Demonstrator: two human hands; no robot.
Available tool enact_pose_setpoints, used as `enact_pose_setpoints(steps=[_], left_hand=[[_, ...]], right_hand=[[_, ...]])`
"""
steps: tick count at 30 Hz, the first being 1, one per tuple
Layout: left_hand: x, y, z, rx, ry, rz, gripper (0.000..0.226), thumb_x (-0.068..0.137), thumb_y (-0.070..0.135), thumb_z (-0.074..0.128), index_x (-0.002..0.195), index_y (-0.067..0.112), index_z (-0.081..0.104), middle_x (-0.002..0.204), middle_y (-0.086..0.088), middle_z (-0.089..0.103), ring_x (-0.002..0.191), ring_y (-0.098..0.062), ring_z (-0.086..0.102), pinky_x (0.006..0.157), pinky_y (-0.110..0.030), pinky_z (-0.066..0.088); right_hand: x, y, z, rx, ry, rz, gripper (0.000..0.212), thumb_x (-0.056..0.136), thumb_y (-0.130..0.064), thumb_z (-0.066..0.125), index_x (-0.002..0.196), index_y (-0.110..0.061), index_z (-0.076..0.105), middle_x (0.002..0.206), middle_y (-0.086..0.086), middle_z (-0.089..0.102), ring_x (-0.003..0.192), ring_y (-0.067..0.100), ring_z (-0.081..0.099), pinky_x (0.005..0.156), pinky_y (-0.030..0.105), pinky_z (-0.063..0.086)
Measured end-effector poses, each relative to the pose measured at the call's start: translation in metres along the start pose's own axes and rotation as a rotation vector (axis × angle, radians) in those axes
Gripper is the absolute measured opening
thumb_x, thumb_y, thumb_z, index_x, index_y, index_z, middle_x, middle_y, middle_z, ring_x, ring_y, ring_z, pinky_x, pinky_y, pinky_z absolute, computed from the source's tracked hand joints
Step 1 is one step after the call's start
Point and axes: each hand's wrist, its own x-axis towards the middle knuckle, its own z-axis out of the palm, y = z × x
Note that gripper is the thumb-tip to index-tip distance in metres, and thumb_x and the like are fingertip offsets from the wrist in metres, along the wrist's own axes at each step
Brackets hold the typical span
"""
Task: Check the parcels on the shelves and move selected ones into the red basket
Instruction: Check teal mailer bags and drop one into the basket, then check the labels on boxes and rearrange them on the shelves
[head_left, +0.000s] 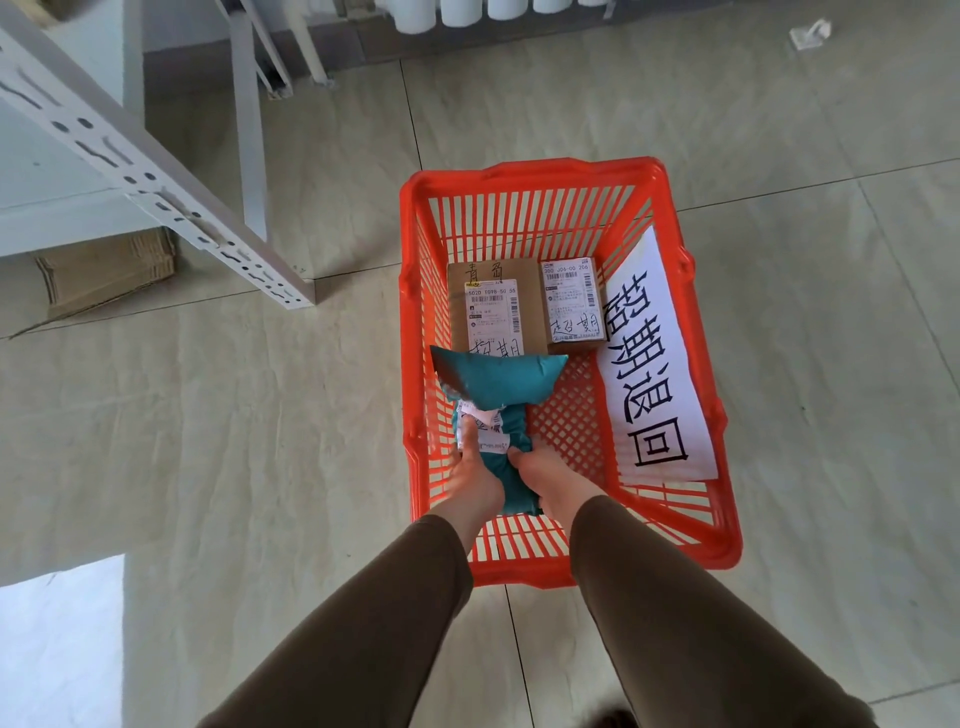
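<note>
A red plastic basket (670, 187) stands on the tiled floor in the middle of the head view. Inside it lie two brown cardboard parcels with white labels, a larger one (488, 301) and a smaller one (571, 306) to its right. A teal soft mailer bag (498, 384) with a white label is held over the basket's near left part. My left hand (470, 478) grips its left side with the thumb on the label. My right hand (550, 480) grips its near right end.
A white paper sign (660, 364) with black characters leans on the basket's right wall. A white metal shelf frame (156, 182) stands at the left, with flattened cardboard (104, 270) under it. White cylinders (498, 10) line the far wall.
</note>
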Motion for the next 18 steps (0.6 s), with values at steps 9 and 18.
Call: enact_pose_setpoints(steps=[9, 18], left_hand=[[-0.045, 0.004, -0.015, 0.518, -0.050, 0.163, 0.056, 0.111, 0.019, 0.043, 0.163, 0.033, 0.026, 0.168, 0.001, 0.035, 0.141, -0.027, 0.052, 0.103, -0.035, 0.056], [-0.172, 0.042, -0.078, 0.773, -0.190, 0.330, 0.065, 0.108, 0.011, 0.048, 0.165, 0.033, 0.025, 0.135, -0.006, 0.059, 0.075, -0.011, 0.057, 0.055, -0.020, 0.049]], right_hand=[[-0.039, -0.003, -0.005, -0.144, 0.047, -0.017, 0.037, 0.102, -0.013, 0.059, 0.138, -0.016, 0.053, 0.133, 0.009, 0.064, 0.112, 0.027, 0.063, 0.092, 0.033, 0.050], [-0.160, -0.025, -0.017, -0.067, 0.087, -0.238, 0.047, 0.094, -0.049, 0.059, 0.127, -0.016, 0.063, 0.124, 0.004, 0.069, 0.118, 0.028, 0.065, 0.100, 0.045, 0.054]])
